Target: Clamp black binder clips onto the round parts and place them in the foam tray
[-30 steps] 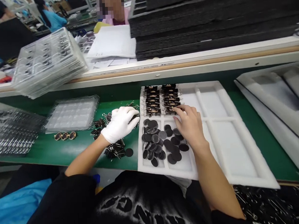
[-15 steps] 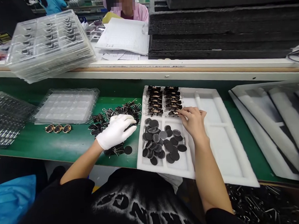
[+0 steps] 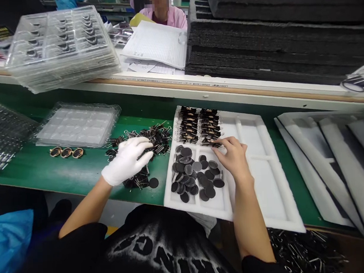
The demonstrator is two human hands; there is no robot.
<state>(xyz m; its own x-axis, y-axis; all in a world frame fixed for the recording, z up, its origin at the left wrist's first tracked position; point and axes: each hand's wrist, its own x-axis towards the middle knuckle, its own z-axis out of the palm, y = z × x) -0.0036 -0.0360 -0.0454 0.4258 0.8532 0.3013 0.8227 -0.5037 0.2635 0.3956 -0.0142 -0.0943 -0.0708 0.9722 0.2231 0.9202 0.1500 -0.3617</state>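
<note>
Over a pile of black binder clips (image 3: 159,139), my left hand (image 3: 127,159) wears a white glove; its thumb and fingers are spread, with clips showing between them. My bare right hand (image 3: 233,156) reaches into a white foam tray (image 3: 264,177). Its thumb and forefinger pinch a black binder clip (image 3: 209,142) at the near end of the second column. Two columns of clipped pieces with gold-coloured bits (image 3: 189,124) fill the tray's upper left. Below them, many dark round discs (image 3: 188,168) lie loose in two compartments. One disc (image 3: 154,182) rests on the green table beside the pile.
Clear plastic trays (image 3: 79,125) and a row of round gold-rimmed lenses (image 3: 66,152) lie left. More clear trays (image 3: 60,49) overhang the shelf edge. Black foam sheets (image 3: 271,40) stand at the back right, foam trays (image 3: 328,162) at the right. A person (image 3: 177,18) sits opposite.
My left hand has drawn back leftward over the clip pile, and its fingers have opened. My right hand has shifted slightly left and nearer, staying at the end of the second column.
</note>
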